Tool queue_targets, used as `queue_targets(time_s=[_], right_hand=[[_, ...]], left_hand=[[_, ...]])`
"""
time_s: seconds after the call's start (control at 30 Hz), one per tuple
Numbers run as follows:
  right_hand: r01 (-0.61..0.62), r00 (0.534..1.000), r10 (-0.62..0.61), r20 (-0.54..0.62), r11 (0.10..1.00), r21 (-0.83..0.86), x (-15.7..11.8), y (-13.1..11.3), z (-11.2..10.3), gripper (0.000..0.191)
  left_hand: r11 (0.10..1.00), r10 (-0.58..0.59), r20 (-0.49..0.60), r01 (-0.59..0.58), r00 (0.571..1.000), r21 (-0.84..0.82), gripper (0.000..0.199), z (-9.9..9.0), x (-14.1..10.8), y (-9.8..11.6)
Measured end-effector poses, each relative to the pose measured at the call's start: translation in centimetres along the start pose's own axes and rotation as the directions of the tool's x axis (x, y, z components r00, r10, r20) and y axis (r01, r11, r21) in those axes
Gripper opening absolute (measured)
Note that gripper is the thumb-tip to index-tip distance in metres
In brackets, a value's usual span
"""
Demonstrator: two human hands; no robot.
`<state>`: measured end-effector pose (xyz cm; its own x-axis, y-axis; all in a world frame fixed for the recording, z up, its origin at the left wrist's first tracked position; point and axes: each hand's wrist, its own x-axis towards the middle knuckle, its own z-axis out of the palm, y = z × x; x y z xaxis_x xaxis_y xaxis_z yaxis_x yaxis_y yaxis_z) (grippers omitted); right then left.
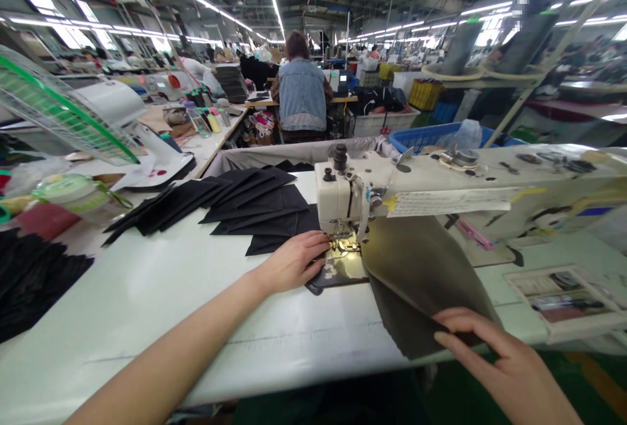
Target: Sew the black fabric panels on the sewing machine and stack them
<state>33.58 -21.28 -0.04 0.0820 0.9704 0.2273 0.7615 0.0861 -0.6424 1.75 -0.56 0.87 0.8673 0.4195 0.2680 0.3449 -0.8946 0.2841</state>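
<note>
A white sewing machine [416, 180] stands on the pale green table, its lamp lighting the metal needle plate [347, 245]. My left hand [294, 260] rests just left of the needle area, fingers together and pointing at the plate; whether anything lies under its fingertips is too small to tell. On the right, my right hand [482, 340] pinches the near edge of a dark grey fabric piece [424, 275] between thumb and fingers. That fabric lies right of the needle, under the machine arm. Overlapping black fabric pieces [264, 200] spread behind and left of my left hand.
A green-rimmed fan [63, 105] and a lidded container [73, 191] stand at the left, near a black fabric pile [36, 281]. A tool tray [563, 298] is at the right. Behind the machine are a blue basket [416, 134] and a seated person in a denim vest [302, 95].
</note>
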Motion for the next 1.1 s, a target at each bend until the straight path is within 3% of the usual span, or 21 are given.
queue_targets(time_s=[0.07, 0.13, 0.3, 0.47, 0.6, 0.73, 0.77, 0.83, 0.87, 0.9, 0.97, 1.03, 1.1], right_hand=[[-0.056, 0.996, 0.055, -0.070, 0.998, -0.026, -0.4, 0.0, 0.2, 0.026], [-0.044, 0.990, 0.034, -0.140, 0.997, -0.062, -0.7, -0.2, 0.5, 0.025], [0.129, 0.940, -0.194, -0.280, 0.963, -0.237, -0.8, -1.8, 1.3, 0.023], [0.189, 0.903, -0.285, -0.322, 0.935, -0.298, -0.6, -3.1, 1.8, 0.023], [0.286, 0.875, -0.390, -0.287, 0.894, -0.345, -0.4, -4.4, 2.0, 0.022], [0.489, 0.783, -0.581, -0.223, 0.796, -0.355, 0.2, -6.7, 2.7, 0.020], [0.538, 0.756, -0.621, -0.206, 0.769, -0.345, 0.3, -7.4, 3.0, 0.021], [0.621, 0.711, -0.682, -0.168, 0.722, -0.305, 0.2, -8.5, 3.8, 0.023], [0.649, 0.699, -0.699, -0.149, 0.708, -0.279, 0.1, -8.9, 4.2, 0.024], [0.662, 0.699, -0.703, -0.132, 0.706, -0.251, -0.2, -9.1, 4.7, 0.023], [0.626, 0.747, -0.655, -0.115, 0.751, -0.211, -0.8, -9.1, 5.4, 0.021], [0.535, 0.825, -0.560, -0.078, 0.818, -0.209, -1.3, -8.4, 6.0, 0.036], [0.496, 0.862, -0.506, 0.010, 0.841, -0.215, -1.8, -7.3, 6.4, 0.050]], left_hand=[[1.000, 0.005, -0.014, -0.005, 1.000, -0.010, 0.032, 0.1, 0.0, -0.1], [1.000, 0.010, -0.021, -0.011, 1.000, -0.025, 0.032, 0.2, 0.0, -0.2], [1.000, 0.007, -0.030, -0.008, 1.000, -0.020, 0.031, 0.3, 0.1, -0.1], [0.999, -0.013, -0.009, 0.013, 1.000, 0.048, 0.032, 0.4, 0.4, -0.9], [0.977, -0.127, -0.025, 0.130, 0.992, 0.171, 0.030, 0.4, 0.4, -1.4], [0.944, -0.224, -0.129, 0.247, 0.966, 0.216, 0.021, 0.1, -0.6, 2.4], [0.953, -0.202, -0.130, 0.225, 0.971, 0.202, 0.023, 0.0, -1.0, 3.9], [0.996, 0.067, -0.045, -0.064, 0.997, 0.059, 0.044, -0.1, -1.7, 6.6], [0.986, 0.164, 0.003, -0.164, 0.986, -0.028, 0.050, 0.0, -2.0, 7.5], [0.963, 0.247, 0.029, -0.243, 0.968, -0.117, 0.049, 0.0, -2.3, 8.2], [0.937, 0.285, 0.054, -0.266, 0.957, -0.227, 0.037, 0.2, -3.0, 8.5], [0.949, 0.211, 0.065, -0.189, 0.975, -0.254, 0.030, -0.1, -3.9, 8.3], [0.963, 0.108, 0.089, -0.082, 0.990, -0.256, 0.030, -0.9, -5.2, 8.2]])
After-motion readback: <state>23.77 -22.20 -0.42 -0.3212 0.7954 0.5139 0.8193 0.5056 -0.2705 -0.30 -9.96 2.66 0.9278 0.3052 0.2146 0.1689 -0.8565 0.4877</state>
